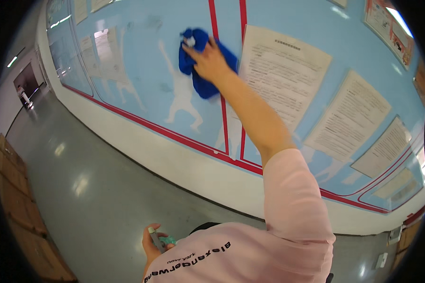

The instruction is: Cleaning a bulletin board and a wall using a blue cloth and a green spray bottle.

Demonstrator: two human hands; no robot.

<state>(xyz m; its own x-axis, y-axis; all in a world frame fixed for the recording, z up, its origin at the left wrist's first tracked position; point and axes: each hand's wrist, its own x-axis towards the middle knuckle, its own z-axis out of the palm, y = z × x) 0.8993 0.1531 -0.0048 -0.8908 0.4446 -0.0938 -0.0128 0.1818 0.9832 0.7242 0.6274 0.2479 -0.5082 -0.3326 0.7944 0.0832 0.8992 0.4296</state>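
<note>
Right hand – grip spread, pressing crumpled blue cloth on light-blue wall panel.
Left hand – grip clamped around a grey-and-green handheld object.

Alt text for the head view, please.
A person's right hand presses a blue cloth against a light-blue wall display with white silhouettes, beside a posted sheet. The left hand, lower down, holds a grey-and-green object.

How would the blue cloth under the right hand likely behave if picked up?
The crumpled dark-blue fabric cloth is probably floppy, since it bunches into loose folds around the right hand. It would likely slump rather than roll, showing no firm shape.
</note>
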